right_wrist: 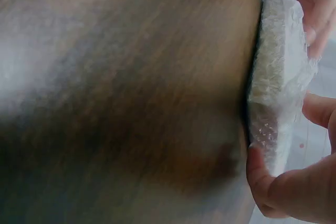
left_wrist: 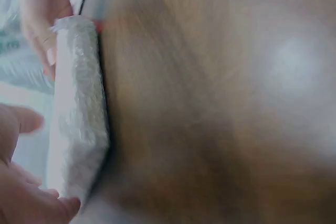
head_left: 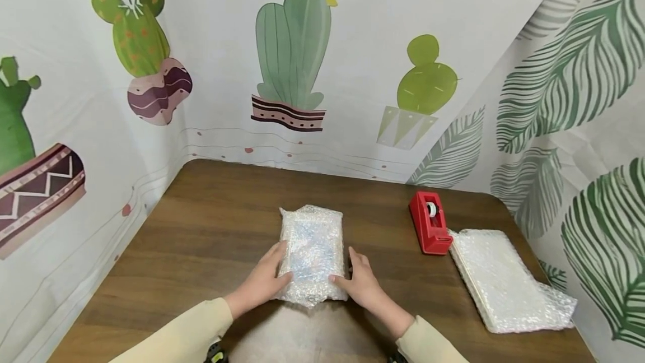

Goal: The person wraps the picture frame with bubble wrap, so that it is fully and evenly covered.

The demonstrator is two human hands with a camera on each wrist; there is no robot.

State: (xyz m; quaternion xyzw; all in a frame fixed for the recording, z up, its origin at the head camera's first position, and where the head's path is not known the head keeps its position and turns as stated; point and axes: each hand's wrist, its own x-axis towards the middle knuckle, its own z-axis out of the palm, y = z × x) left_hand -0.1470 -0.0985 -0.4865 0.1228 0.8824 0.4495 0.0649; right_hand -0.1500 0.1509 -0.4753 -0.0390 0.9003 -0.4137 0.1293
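A flat rectangular package in bubble wrap (head_left: pixel 312 251), bluish under the film, lies on the table in front of me. My left hand (head_left: pixel 262 278) is at its left side, thumb near the front left corner and fingers along the edge. In the left wrist view, a space shows between that thumb and the wrapped side. My right hand (head_left: pixel 363 282) is at the opposite side, its thumb over the near right edge and the other fingers spread outside it. The right wrist view has a fingertip (right_wrist: pixel 255 156) right at the package's side. Nothing else is in either hand.
A red tape dispenser (head_left: pixel 432 223) with a roll stands toward the back right. Beside it, near the table's right edge, lies a second bubble-wrapped package (head_left: pixel 499 279) with a loose flap of wrap. The brown wooden table (head_left: pixel 201 223) meets patterned cloth walls behind and at the sides.
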